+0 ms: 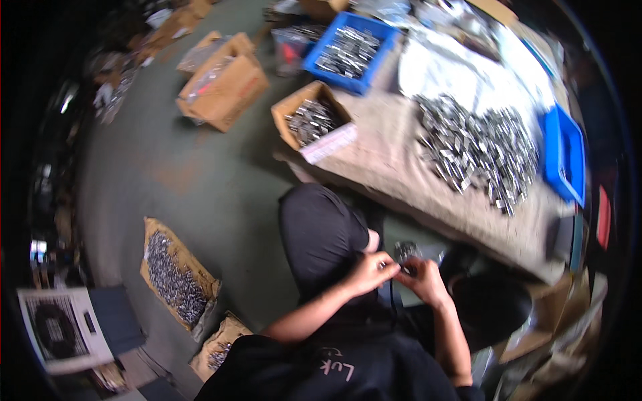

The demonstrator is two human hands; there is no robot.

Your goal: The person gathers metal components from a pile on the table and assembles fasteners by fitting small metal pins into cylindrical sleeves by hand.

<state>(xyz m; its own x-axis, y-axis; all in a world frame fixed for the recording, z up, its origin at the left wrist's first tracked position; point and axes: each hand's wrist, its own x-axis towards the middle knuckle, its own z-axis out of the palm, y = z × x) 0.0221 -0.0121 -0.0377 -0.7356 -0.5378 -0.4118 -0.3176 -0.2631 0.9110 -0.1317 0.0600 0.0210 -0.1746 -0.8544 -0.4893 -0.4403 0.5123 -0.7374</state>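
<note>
My left hand (374, 272) and my right hand (424, 281) meet above my lap, their fingertips almost touching. Both are closed in a pinch around something small and dark, which the fingers and blur mostly hide. Just beyond the fingertips, lower down, is a clear bag or container of small metal pieces (405, 250); whether it touches my hands I cannot tell. Ahead to the right, a large heap of shiny flat metal parts (478, 147) lies on a cloth-covered table (381, 144).
A blue bin (385, 61) and an open carton (287, 107) of metal parts stand at the table's left; another blue bin (554, 150) is at its right. Cartons (234, 93) and a cardboard tray (212, 289) of small parts sit on the floor leftward. My knee (314, 220) is below the table edge.
</note>
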